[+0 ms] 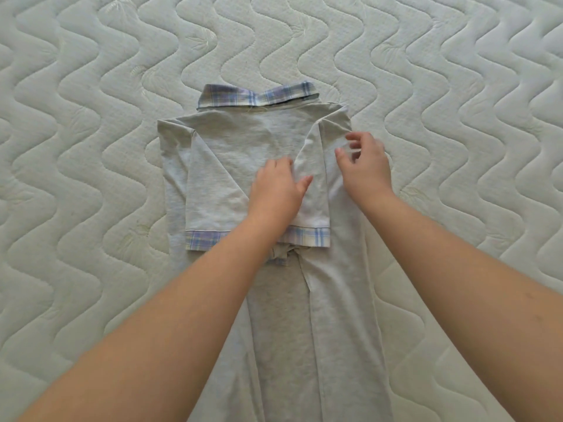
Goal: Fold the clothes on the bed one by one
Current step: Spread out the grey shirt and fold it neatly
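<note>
A light grey polo shirt lies back-up on the mattress, its plaid collar at the far end. Both sides are folded inward, and the two short sleeves with plaid cuffs lie over the back. My left hand presses flat on the middle of the shirt where the sleeves meet. My right hand hovers over the folded right side near the shoulder, fingers loosely curled and slightly blurred, holding nothing that I can see. The shirt's lower part runs toward me between my forearms.
The quilted pale green mattress with a wavy stitch pattern fills the whole view around the shirt. Its near right edge runs diagonally at the lower right. No other clothes are in view.
</note>
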### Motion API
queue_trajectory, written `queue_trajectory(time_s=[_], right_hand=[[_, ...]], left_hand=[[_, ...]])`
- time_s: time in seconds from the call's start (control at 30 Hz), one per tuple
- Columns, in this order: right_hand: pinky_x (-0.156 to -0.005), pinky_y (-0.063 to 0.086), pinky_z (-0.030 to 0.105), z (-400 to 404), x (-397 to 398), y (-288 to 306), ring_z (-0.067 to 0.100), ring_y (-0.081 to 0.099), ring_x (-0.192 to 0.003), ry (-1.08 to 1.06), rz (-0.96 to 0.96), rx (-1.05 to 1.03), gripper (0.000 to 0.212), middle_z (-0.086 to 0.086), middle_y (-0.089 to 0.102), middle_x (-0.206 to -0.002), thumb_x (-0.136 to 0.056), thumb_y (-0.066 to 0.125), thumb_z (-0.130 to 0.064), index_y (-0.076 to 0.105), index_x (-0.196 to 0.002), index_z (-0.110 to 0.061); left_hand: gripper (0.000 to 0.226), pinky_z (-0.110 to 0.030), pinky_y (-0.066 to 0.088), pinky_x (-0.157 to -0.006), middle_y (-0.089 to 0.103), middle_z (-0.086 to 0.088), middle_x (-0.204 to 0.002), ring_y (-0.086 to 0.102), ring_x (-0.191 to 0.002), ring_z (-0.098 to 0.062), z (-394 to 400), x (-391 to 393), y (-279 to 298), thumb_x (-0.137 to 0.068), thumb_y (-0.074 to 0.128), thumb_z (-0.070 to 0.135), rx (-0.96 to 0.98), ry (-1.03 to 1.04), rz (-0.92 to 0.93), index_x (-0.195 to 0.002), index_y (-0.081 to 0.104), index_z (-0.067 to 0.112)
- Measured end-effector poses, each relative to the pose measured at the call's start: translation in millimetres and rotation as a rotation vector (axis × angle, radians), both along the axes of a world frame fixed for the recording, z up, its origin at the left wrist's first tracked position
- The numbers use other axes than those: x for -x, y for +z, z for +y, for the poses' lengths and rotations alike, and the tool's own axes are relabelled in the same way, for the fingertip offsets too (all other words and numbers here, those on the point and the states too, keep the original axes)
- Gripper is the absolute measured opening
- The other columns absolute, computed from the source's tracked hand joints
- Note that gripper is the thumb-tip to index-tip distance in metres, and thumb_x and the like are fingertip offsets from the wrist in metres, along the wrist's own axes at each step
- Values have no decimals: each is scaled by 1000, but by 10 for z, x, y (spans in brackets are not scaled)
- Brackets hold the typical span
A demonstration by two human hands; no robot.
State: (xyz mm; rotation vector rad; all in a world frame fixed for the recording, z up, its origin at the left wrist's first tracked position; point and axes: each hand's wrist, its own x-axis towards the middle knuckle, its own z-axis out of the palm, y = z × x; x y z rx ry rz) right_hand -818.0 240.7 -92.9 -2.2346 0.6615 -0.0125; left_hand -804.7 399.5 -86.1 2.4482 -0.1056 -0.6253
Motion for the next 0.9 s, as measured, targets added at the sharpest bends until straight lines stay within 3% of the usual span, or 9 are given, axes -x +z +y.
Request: queue_trajectory(time_s=[0.07, 0.17, 0.27, 0.33, 0.43, 0.57, 0.73, 0.9], right_hand=[[-102, 42, 39, -117, -180, -35, 20, 53, -116, -40, 67, 31, 46, 6, 52, -127, -89, 66, -35, 52, -129, -16], [-98, 46, 33, -272, -376, -67, 17, 56, -110, -66, 197, -152, 55, 5, 57, -124, -81, 75, -44, 57, -124, -14], [-89, 50, 33, -376, -523, -84, 17, 61, -98, -97, 239, -275, 38, 3, 65, -107, -80, 78, -41, 63, -104, -16], [-93, 51, 38, -431, -605, -120, 23, 64, -98, -117, 265, -244, 21, 4, 67, -99, -85, 73, -37, 64, -86, -19], [-97, 49, 41, -434, -676, -152, 28, 64, -104, -159, 291, -239, 24, 8, 69, -100, -91, 66, -30, 56, -70, -24], [-96, 49, 41, -430, -716, -218, 28, 64, -104, -202, 310, -239, 27, 5, 64, -95, -93, 64, -28, 52, -69, -23], [-91, 48, 37, -452, -719, -280, 27, 62, -103, -172, 297, -168, 17, 10, 67, -108, -96, 57, -33, 61, -93, -16], [-78, 46, 36, -437, -762, -262, 25, 55, -83, -157, 328, -187, 45, 2, 56, -74, -88, 59, -58, 57, -71, -16]], left_hand=[[53, -42, 42, -105, 52, -9, -133, 49, -123, -26, -161, -280, -13, -97, 56, 42, 69, 37, 49, -140, 46, 12], [48, -32, 44, -98, 59, -9, -127, 55, -118, -23, -383, -646, -30, -95, 61, 37, 129, 32, 42, -134, 52, 11], [30, -24, 40, -77, 67, -4, -108, 60, -100, -18, -512, -894, -47, -93, 64, 33, 69, -33, 37, -116, 64, 13], [18, -22, 40, -74, 69, -2, -101, 63, -97, -18, -559, -993, -67, -92, 65, 29, 59, -23, 46, -105, 69, 17], [5, -22, 42, -73, 68, 1, -93, 64, -95, -18, -599, -1048, -95, -89, 67, 25, 57, 14, 47, -94, 68, 22], [10, -26, 41, -73, 64, 3, -88, 59, -88, -16, -647, -1028, -203, -87, 69, 27, 50, 62, -27, -91, 64, 21], [15, -25, 34, -71, 59, 4, -85, 51, -83, -15, -729, -1026, -249, -88, 69, 31, 54, 137, -44, -86, 57, 22], [16, -27, 42, -75, 59, 3, -85, 57, -86, -17, -678, -838, -170, -90, 67, 25, 255, 203, -71, -98, 62, 13]])
